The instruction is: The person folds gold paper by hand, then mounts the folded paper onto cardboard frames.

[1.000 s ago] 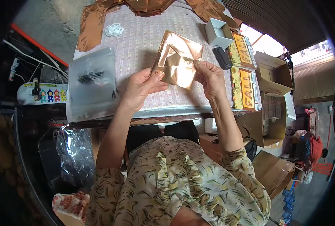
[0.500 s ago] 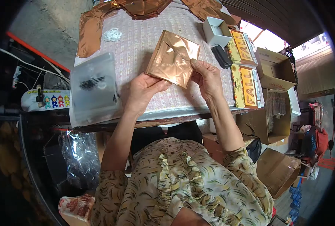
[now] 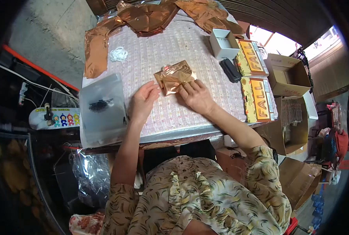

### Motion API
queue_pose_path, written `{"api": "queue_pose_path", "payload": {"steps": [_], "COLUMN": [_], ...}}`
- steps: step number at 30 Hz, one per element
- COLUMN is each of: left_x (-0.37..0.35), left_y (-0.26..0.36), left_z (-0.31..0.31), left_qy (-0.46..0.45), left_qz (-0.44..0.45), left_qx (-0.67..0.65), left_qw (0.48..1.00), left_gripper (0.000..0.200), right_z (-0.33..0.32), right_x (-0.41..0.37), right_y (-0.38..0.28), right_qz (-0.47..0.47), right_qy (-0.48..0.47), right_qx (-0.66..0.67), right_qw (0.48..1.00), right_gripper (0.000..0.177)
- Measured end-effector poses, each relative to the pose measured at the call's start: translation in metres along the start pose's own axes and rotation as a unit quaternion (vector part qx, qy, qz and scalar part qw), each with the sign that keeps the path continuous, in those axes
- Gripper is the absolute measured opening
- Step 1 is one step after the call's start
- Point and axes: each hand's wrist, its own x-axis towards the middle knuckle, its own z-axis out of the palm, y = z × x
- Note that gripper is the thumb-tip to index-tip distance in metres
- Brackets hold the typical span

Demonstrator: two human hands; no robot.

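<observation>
A folded piece of shiny copper-coloured foil [image 3: 175, 78] lies on the patterned tablecloth in front of me. My right hand [image 3: 197, 96] is at its lower right edge, fingers bent and closed on the foil. Just left of the foil is my left hand [image 3: 144, 101], its fingers loosely curved and apart with nothing held; the fingertips come close to the foil's edge. Larger copper foil sheets [image 3: 147, 17] lie along the far side of the table, and one strip [image 3: 96, 53] hangs down at the left.
Clear plastic bags [image 3: 103, 113] lie at the table's left, below a white string bundle [image 3: 118, 54]. On the right are a small white box [image 3: 224, 44], a black case [image 3: 230, 71] and two "FALL" packages [image 3: 258, 100]. Cardboard boxes [image 3: 287, 76] stand beyond the right edge.
The foil has come down from the air onto the table and is folded smaller. My left hand has let go of it; my right hand has moved down and left with it.
</observation>
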Motion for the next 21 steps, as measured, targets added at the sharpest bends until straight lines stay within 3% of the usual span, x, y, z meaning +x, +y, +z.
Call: {"api": "queue_pose_path", "payload": {"steps": [2,3,4,5,7,8,9,11,12,14,15,17,21], "left_x": [0.006,0.005,0.003,0.002,0.003,0.003,0.001,-0.002,-0.001,0.001,0.000,-0.004,-0.007], "left_y": [-0.007,-0.009,0.000,0.008,0.018,0.023,0.028,0.035,0.034,0.027,0.024,0.019,0.029], "left_z": [-0.005,-0.004,0.002,0.009,0.017,0.022,0.028,0.041,0.042,0.043,0.044,0.044,0.032], "left_qy": [0.031,0.030,0.040,0.049,0.037,0.023,0.023,0.054,0.052,0.043,0.041,0.046,-0.044], "left_qz": [0.054,0.049,0.040,0.031,0.027,0.025,0.023,0.048,0.047,0.059,0.056,0.155,0.204], "left_qx": [0.140,0.141,0.177,0.211,0.258,0.307,0.308,0.320,0.321,0.366,0.367,0.430,0.463], "left_qw": [0.988,0.988,0.983,0.976,0.965,0.951,0.951,0.945,0.944,0.928,0.928,0.888,0.861], "left_gripper": [0.056,0.056,0.060,0.063,0.068,0.073,0.073,0.081,0.081,0.074,0.074,0.044,0.030], "right_z": [-0.012,-0.021,-0.029,-0.042,-0.061,-0.046,-0.034,-0.018,-0.013,-0.010,-0.011,-0.016,-0.013], "right_x": [0.003,0.007,0.010,0.016,0.026,0.018,0.012,0.008,0.002,-0.003,-0.006,-0.012,-0.027], "right_y": [-0.007,-0.008,-0.004,0.003,0.021,0.032,0.049,0.065,0.067,0.069,0.072,0.076,0.073], "right_qz": [0.033,0.067,0.091,0.091,0.282,0.313,0.323,0.311,0.313,0.303,0.306,0.205,0.131], "right_qy": [-0.016,-0.029,0.023,0.021,-0.046,-0.023,-0.055,-0.036,-0.035,-0.024,-0.025,-0.071,-0.077], "right_qx": [0.055,0.105,0.141,0.142,0.320,0.284,0.320,0.489,0.489,0.660,0.661,0.538,0.497], "right_qw": [0.998,0.992,0.986,0.985,0.903,0.906,0.889,0.814,0.813,0.687,0.685,0.815,0.854], "right_gripper": [0.037,0.039,0.056,0.056,0.081,0.102,0.109,0.106,0.106,0.085,0.085,0.058,0.039]}}
